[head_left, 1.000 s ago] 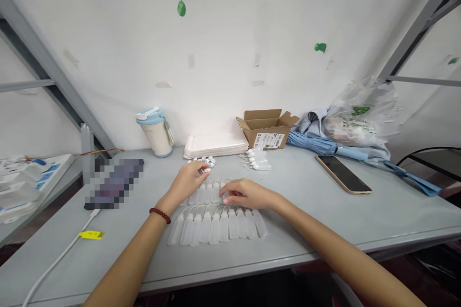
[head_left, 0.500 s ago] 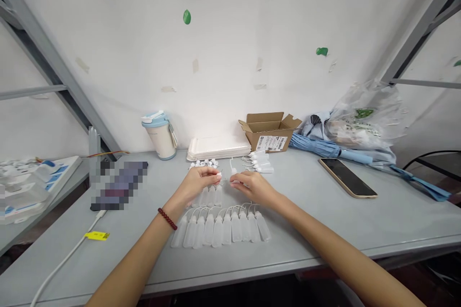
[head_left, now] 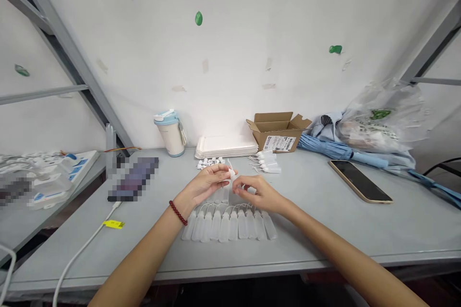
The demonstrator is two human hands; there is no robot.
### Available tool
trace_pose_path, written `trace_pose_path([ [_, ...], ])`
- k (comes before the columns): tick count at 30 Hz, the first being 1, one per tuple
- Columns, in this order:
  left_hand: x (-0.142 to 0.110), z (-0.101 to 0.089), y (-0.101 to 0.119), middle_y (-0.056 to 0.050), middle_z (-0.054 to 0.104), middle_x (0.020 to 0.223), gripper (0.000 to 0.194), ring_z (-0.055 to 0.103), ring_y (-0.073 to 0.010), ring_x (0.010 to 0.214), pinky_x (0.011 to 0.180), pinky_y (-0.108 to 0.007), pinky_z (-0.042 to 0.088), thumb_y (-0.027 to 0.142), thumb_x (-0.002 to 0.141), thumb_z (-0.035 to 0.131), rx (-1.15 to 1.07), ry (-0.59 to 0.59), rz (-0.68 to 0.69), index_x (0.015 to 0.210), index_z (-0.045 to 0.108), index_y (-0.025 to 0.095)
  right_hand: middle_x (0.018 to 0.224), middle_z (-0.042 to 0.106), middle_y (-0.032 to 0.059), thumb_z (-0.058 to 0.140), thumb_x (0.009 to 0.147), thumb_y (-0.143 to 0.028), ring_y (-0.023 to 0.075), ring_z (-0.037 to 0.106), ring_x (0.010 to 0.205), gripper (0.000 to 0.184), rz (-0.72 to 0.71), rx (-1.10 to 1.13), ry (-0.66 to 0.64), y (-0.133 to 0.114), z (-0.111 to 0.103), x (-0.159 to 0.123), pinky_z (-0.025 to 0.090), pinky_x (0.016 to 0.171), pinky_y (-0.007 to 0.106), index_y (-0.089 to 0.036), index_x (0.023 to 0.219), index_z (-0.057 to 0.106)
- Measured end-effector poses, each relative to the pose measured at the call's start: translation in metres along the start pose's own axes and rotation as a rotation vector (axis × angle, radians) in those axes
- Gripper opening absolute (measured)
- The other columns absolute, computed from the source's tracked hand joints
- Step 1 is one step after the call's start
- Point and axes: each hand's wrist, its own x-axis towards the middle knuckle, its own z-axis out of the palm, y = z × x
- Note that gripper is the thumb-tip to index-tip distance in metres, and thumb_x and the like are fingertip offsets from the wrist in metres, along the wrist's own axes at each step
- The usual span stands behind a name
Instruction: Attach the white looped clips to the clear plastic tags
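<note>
A small white squeeze bottle with a thin nozzle [head_left: 231,171] is held upright between my two hands, its body mostly hidden by fingers. My left hand [head_left: 210,183] is closed at its top, fingers and thumb at the nozzle base. A small white piece, perhaps a cap, shows at those fingertips. My right hand [head_left: 258,193] pinches the bottle from the right, lower down. Below the hands lies a row of translucent squeeze bottles [head_left: 223,227] with bent nozzles. A few more bottles [head_left: 220,195] lie behind that row, partly covered by my left hand.
Loose white caps [head_left: 211,162] lie beyond my left hand, and more nozzled bottles [head_left: 268,163] to their right. Behind stand a stack of white trays [head_left: 226,146], an open carton [head_left: 277,136] and a cup [head_left: 172,136]. A phone [head_left: 360,181] and umbrella [head_left: 324,146] lie right.
My hands were apart, the left with a small white piece and the right with the nozzled bottle. Now they meet at the bottle's top. The view has shifted slightly left.
</note>
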Motion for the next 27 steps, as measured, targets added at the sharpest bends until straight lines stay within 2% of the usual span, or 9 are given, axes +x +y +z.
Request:
trace_pose_path([
  [6,-0.002,0.003,0.003,-0.006,0.065,0.098,0.023,0.060,-0.0155,0.086,0.079,-0.028,0.044,0.029,0.069,0.073,0.115,-0.018,0.045,0.086,0.063,0.016,0.080,0.060,0.0027,0.045,0.087,-0.027,0.0135,0.053,0.074,0.015,0.063,0.235,0.021,0.000,-0.001,0.001,0.042,0.066,0.026,-0.019,0.081,0.056],
  [13,-0.004,0.007,0.007,-0.005,0.062,0.085,0.022,0.058,-0.0150,0.080,0.075,-0.028,0.044,0.031,0.069,0.072,0.198,0.032,0.092,0.080,0.063,0.015,0.073,0.060,0.0003,0.050,0.082,-0.029,0.0099,0.047,0.058,0.010,0.207,0.558,-0.026,0.002,-0.004,0.004,0.035,0.052,0.022,-0.020,0.081,0.048],
  [19,-0.005,0.006,0.007,-0.001,0.058,0.072,0.022,0.054,-0.0117,0.066,0.069,-0.026,0.045,0.032,0.064,0.075,0.268,0.069,0.088,0.071,0.063,0.014,0.066,0.057,-0.0027,0.050,0.082,-0.033,0.0078,0.037,0.049,0.012,0.277,0.580,-0.054,0.000,-0.008,0.004,0.029,0.047,0.021,-0.021,0.084,0.048],
  [23,-0.005,0.007,0.005,-0.001,0.059,0.073,0.022,0.054,-0.0123,0.067,0.069,-0.027,0.045,0.031,0.063,0.075,0.351,0.055,0.114,0.074,0.064,0.016,0.062,0.054,-0.0033,0.052,0.082,-0.038,0.0091,0.039,0.051,0.020,0.293,0.601,0.033,0.009,-0.011,0.004,0.028,0.046,0.021,-0.022,0.093,0.048],
  [27,-0.004,0.010,0.003,-0.001,0.062,0.078,0.021,0.056,-0.0140,0.073,0.072,-0.028,0.044,0.030,0.064,0.075,0.407,0.065,0.169,0.076,0.065,0.017,0.057,0.051,-0.0053,0.054,0.081,-0.043,0.0086,0.038,0.049,0.025,0.353,0.655,0.090,0.015,-0.012,0.005,0.026,0.045,0.020,-0.023,0.092,0.046],
])
